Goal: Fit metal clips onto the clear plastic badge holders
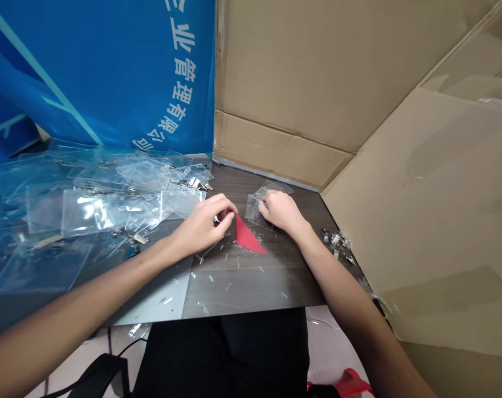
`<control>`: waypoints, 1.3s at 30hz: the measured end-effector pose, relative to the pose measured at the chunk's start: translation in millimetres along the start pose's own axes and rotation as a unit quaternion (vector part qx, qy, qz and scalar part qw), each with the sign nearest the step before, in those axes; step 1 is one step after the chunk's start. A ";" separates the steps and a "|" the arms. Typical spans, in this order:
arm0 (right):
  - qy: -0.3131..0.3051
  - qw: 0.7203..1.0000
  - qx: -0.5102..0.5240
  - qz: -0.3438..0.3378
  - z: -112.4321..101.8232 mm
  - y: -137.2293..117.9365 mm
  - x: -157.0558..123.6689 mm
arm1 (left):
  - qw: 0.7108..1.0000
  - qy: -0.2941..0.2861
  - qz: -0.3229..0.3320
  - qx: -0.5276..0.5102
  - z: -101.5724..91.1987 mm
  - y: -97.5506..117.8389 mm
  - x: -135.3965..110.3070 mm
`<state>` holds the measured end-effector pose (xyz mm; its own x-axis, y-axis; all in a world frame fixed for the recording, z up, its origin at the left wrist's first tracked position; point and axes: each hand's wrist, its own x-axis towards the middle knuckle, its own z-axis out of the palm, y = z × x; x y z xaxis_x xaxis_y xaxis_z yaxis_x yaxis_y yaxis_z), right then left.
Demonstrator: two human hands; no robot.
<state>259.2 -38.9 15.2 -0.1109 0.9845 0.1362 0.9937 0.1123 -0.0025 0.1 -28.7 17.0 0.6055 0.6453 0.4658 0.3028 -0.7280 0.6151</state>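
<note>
My left hand (212, 221) is closed in a pinch, its fingertips at the top corner of a red triangular piece (247, 237) whose long tip points down and right over the table. A small shiny bit shows in the gap behind the thumb, too small to make out. Part of a clear plastic sleeve (209, 250) sticks out beneath this hand. To the right, my right hand (279, 210) has its fingers curled on a few clear plastic sleeves (257, 205); its fingertips are partly hidden.
Many clear plastic sleeves (110, 213) with metal clips (199, 184) lie heaped at the left. More metal clips (337, 241) form a small pile at the right edge. Small clear plastic scraps (212, 278) are scattered on the dark table (251, 293). Cardboard walls (284, 72) stand behind and right.
</note>
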 end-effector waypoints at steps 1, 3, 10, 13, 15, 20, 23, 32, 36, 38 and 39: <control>0.025 1.000 -0.004 -0.002 -0.9 -2.0 -1.4 | 0.999 -0.009 -0.027 -0.023 0.9 -0.1 0.5; 0.107 0.994 -0.003 -0.020 -2.1 -5.8 -4.6 | 0.986 -0.033 -0.113 -0.121 3.5 -1.0 1.8; 0.282 0.901 0.141 -0.298 -4.2 -35.8 -23.7 | 0.751 -0.059 -0.336 -0.566 6.7 -9.4 5.7; 0.249 0.878 0.220 -0.344 -3.2 -47.6 -28.8 | 0.748 -0.028 -0.329 -0.575 5.2 -13.4 5.8; 0.247 0.870 0.301 -0.303 -2.0 -49.9 -29.0 | 0.761 -0.003 -0.330 -0.559 4.6 -15.4 5.5; 0.218 0.867 0.425 -0.144 2.9 -46.0 -23.4 | 0.775 0.028 -0.328 -0.540 5.0 -16.4 3.3; 0.175 0.855 0.473 -0.120 5.1 -46.7 -21.6 | 0.796 0.037 -0.300 -0.525 5.8 -15.7 2.2; 0.097 0.830 0.549 -0.020 8.8 -49.6 -20.2 | 0.877 0.047 -0.224 -0.423 4.6 -14.2 3.4; 0.007 0.756 0.653 0.039 10.0 -51.6 -17.4 | 0.950 0.031 -0.130 -0.284 1.4 -5.8 0.9; -0.074 0.695 0.714 0.054 6.5 -53.6 -17.8 | 0.985 0.017 -0.031 -0.170 0.2 -1.6 -1.5; -0.110 0.663 0.739 0.054 4.0 -54.5 -18.4 | 0.993 0.005 0.024 -0.115 -0.1 -0.3 -2.8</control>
<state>207.0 -62.6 8.9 -0.2017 0.9751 -0.0922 -0.0879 -0.1117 -0.9898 -1.7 -30.3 15.6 0.6078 0.6137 0.5040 0.0973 -0.6874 0.7197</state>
